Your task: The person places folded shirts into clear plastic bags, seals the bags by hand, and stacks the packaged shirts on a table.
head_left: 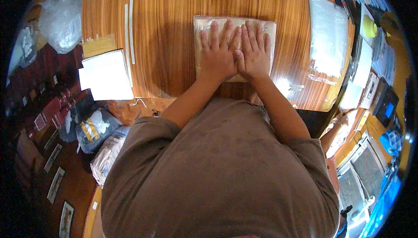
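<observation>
On the wooden table (170, 42) in front of me lies a flat, pale rectangular packet (266, 25) that looks wrapped in clear plastic. My left hand (219, 57) rests palm down on its left and middle part, fingers spread. Beside it, my right hand (256, 57) lies flat on the right half, fingers stretched forward. The two hands touch near the thumbs. Most of the packet's middle is hidden beneath them, and nothing is gripped in either hand.
Clear plastic sleeves (327, 37) lie at the table's right. White sheets (106, 76) sit at its left edge, near two pale strips (132, 24). A clear plastic bag (62, 24) is farther left. Another person's arm (332, 134) shows at the right.
</observation>
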